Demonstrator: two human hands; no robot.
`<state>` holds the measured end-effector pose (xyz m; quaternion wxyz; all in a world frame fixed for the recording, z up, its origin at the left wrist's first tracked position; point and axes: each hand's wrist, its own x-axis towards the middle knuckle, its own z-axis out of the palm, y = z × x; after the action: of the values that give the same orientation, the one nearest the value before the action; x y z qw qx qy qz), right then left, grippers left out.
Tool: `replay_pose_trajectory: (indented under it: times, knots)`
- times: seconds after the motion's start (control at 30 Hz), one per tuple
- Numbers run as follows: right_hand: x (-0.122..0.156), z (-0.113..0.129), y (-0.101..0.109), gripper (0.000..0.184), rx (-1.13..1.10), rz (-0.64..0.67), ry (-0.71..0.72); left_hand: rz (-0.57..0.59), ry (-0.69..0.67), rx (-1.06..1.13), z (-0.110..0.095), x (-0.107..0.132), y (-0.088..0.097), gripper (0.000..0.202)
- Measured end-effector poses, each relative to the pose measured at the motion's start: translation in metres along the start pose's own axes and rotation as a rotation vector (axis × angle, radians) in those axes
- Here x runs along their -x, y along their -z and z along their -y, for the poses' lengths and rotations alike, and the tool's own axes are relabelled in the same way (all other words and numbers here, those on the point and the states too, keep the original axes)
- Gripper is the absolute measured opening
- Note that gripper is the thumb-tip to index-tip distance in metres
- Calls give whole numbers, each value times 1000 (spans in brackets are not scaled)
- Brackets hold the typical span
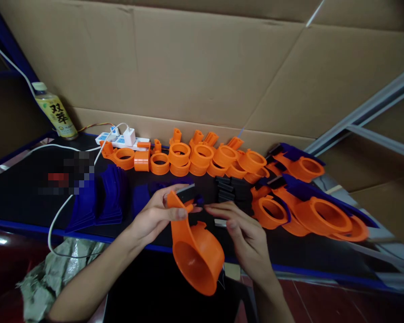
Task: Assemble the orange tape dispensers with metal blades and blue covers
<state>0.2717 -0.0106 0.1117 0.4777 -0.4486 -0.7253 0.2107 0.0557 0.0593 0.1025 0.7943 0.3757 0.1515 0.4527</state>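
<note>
held orange holder (pixel 208 251) partly hides a black piece (pixel 187 193).

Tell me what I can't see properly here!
All in the head view:
- Whatever the pixel blocks cover.
- Some fingers of the left hand, behind the orange ringed part it holds.
- Whether the right hand holds anything: its back hides that.
- Fine print on the plastic bottle: too small.
- The greenish sack's bottom: cut off by the lower edge.

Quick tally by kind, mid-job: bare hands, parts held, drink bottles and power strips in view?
Bare hands: 2, left hand and right hand
Held orange plastic ring-shaped part: 1
Clear plastic bottle with yellow label: 1
White power strip: 1
Total: 5
</note>
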Motion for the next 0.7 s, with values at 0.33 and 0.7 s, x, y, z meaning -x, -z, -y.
replay_pose_trajectory:
  times: [0.33,0.7]
  knots:
    - [8,14,-24,31,12,59,-191,-4,-146,4,0,3,-17,49]
    - [2,-16,-54,54,17,104,37,156,63,248,-22,22,-20,58]
